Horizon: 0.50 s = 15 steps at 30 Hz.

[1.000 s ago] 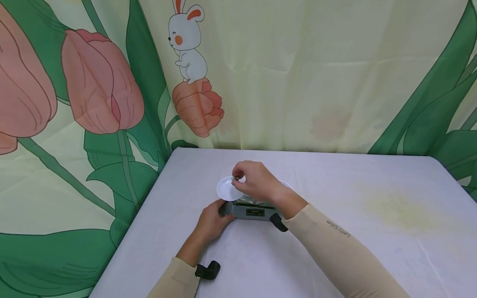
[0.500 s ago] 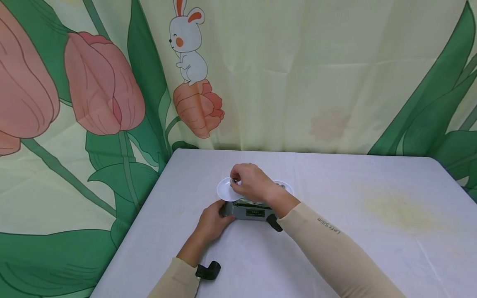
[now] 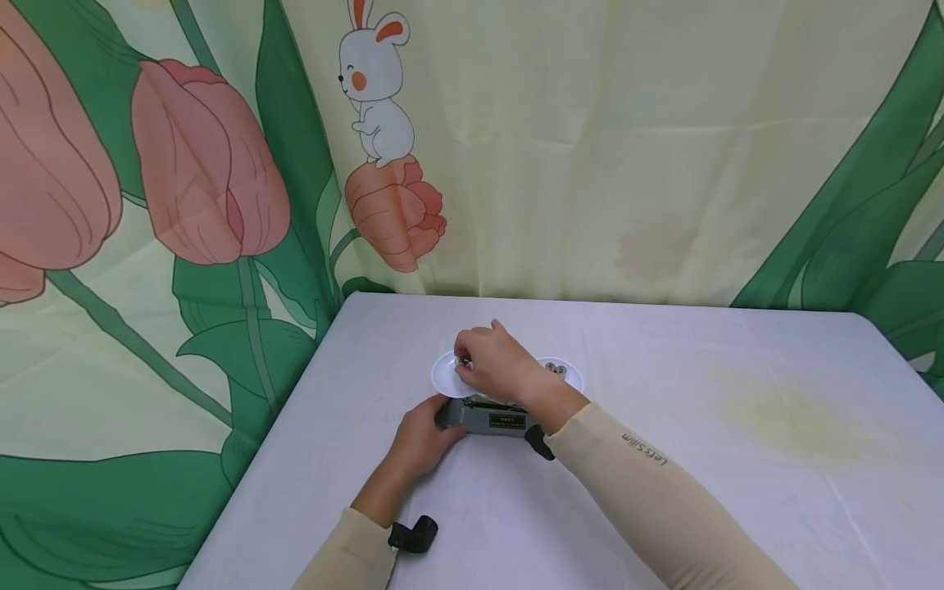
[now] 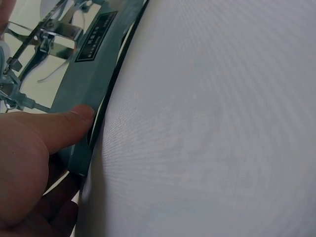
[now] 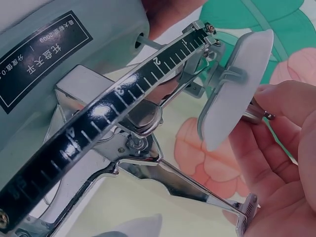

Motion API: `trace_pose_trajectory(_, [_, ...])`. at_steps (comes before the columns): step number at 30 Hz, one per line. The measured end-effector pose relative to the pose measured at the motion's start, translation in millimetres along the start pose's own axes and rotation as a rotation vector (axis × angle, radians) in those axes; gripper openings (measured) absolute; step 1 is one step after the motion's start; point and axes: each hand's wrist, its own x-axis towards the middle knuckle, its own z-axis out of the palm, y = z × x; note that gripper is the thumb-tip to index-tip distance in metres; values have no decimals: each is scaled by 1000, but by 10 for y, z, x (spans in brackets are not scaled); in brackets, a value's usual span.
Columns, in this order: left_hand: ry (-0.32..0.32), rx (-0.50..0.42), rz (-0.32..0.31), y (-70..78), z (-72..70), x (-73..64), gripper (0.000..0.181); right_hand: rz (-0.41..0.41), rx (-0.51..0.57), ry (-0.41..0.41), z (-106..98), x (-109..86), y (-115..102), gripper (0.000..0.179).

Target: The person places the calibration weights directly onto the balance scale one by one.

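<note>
A grey tray balance (image 3: pixel 507 420) stands on the table with white pans at both ends. My left hand (image 3: pixel 422 438) grips the left end of its base, and in the left wrist view the thumb (image 4: pixel 74 126) lies along the front face. My right hand (image 3: pixel 497 362) is at the left pan (image 3: pixel 442 378), pinching a small metal weight (image 5: pixel 254 111) between thumb and fingers. That weight is partly hidden by the pan in the right wrist view; whether it touches the pan I cannot tell. Small metal pieces (image 3: pixel 555 369) lie on the right pan (image 3: pixel 577 377).
A black graduated beam (image 5: pixel 118 96) and metal linkage run across the balance between the pans. White cloth covers the table (image 3: pixel 701 459). Behind it hangs a curtain (image 3: pixel 575 164) printed with tulips and a rabbit. Black wrist cameras sit on both wrists.
My right hand and forearm have shifted slightly left, showing more of the right pan and the pieces on it. The left hand has kept its grip on the balance's base.
</note>
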Motion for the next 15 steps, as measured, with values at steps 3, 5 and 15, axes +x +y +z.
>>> trace_pose_trajectory(3, [-2, 5, 1, -4, 2, -1, 61, -4, -15, -8, 6, 1, 2, 12])
trace_pose_trajectory(5, [-4, 5, 0, -7, 3, -2, 61, -7, -23, -12, 11, 1, 3, 12])
trace_pose_trajectory(15, [-4, 2, 4, 6, -4, -4, 61, -15, -49, -5, 24, 11, -6, 11])
